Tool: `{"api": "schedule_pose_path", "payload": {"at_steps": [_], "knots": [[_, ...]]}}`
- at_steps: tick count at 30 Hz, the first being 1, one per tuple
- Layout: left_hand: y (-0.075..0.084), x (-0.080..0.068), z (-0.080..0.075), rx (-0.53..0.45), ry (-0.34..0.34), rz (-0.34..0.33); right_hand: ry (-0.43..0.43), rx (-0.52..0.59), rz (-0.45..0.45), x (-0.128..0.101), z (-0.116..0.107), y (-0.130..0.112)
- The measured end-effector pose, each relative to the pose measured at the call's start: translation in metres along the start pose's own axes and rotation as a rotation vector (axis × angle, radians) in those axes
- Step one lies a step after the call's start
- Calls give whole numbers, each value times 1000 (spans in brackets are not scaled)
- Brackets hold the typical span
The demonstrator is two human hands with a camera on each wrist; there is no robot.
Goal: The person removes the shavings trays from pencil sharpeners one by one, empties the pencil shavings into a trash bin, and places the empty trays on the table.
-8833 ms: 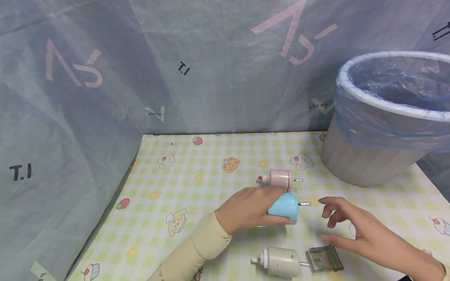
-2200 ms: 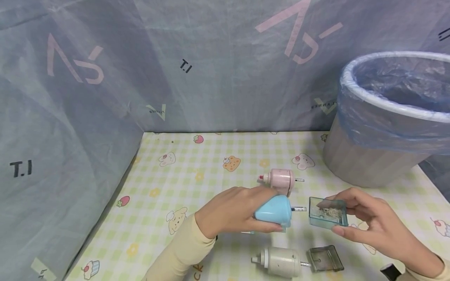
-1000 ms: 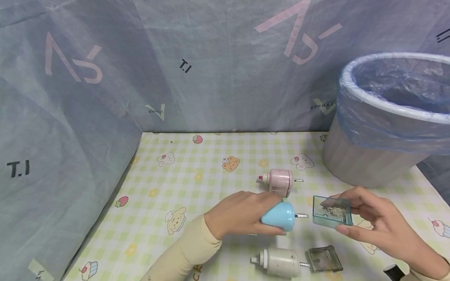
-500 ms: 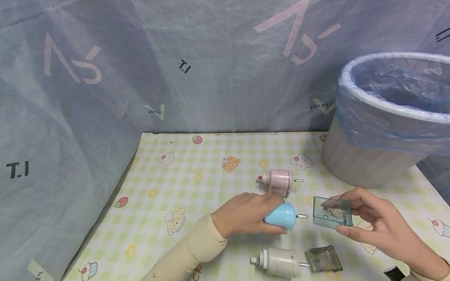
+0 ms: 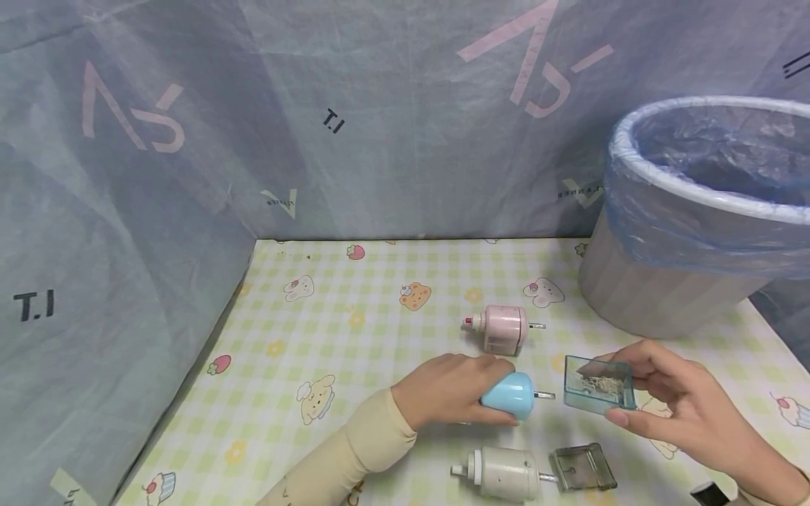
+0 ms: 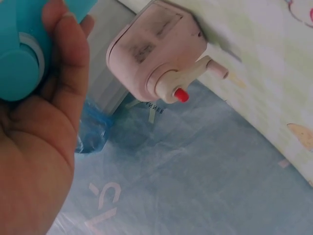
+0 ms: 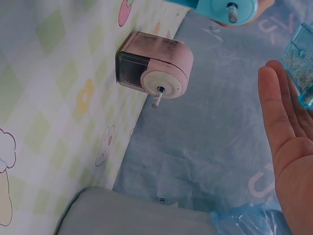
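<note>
**Blue sharpener and its shavings drawer held apart over a checked tablecloth**

A person's left hand point(image 5: 446, 390) grips a blue pencil sharpener point(image 5: 509, 396) lying on its side near the middle of the table, fingers curled round its body, its metal shaft pointing right. Just to the right, and clear of the sharpener, the right hand point(image 5: 671, 407) pinches a small clear blue drawer point(image 5: 598, 392) between thumb and fingers. The drawer is held a little above the cloth, with pale pencil shavings point(image 5: 600, 384) lying inside it. In the left wrist view the blue sharpener's round end point(image 6: 19, 68) sits in the palm; in the right wrist view the drawer's edge point(image 7: 301, 61) shows at the fingertips.

Just beyond the blue sharpener, farther from the person, a pink sharpener point(image 5: 503, 328) lies on its side with a red-tipped knob at its left end, apart from both hands. Nearer the person, a white sharpener point(image 5: 503, 472) lies the same way, and a smoky grey drawer point(image 5: 583, 466) rests on the cloth at its right end, by its shaft.

All of it sits on a tablecloth point(image 5: 329, 330) of yellow-green checks printed with cartoon animals, strawberries and cupcakes. At the far right stands a grey waste bin point(image 5: 658, 288) lined with a blue plastic bag point(image 5: 696, 211), well apart from the hands. Blue-grey sheeting point(image 5: 253, 126) printed with letters closes in the back and left of the scene. A cream sleeve point(image 5: 342, 460) covers the left forearm.
</note>
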State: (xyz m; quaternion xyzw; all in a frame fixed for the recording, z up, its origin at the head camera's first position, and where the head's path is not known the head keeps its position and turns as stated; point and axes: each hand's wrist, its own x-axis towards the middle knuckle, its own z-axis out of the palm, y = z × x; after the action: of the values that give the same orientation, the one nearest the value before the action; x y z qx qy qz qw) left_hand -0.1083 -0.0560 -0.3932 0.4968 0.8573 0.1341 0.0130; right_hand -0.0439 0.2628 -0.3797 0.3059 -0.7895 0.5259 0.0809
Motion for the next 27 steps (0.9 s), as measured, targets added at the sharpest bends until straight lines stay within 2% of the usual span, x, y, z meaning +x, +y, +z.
{"api": "schedule_pose_path", "payload": {"at_steps": [11,17,27], "knots": [[-3,2,10,-46,-45,-52,-16,36,-27,-1,0,2],[-3,2,12,-37,-76,-76,-13,29,-23,-2,-1,2],[-4,3,18,-33,-88,-99,8,6,-5,0,0,1]]}}
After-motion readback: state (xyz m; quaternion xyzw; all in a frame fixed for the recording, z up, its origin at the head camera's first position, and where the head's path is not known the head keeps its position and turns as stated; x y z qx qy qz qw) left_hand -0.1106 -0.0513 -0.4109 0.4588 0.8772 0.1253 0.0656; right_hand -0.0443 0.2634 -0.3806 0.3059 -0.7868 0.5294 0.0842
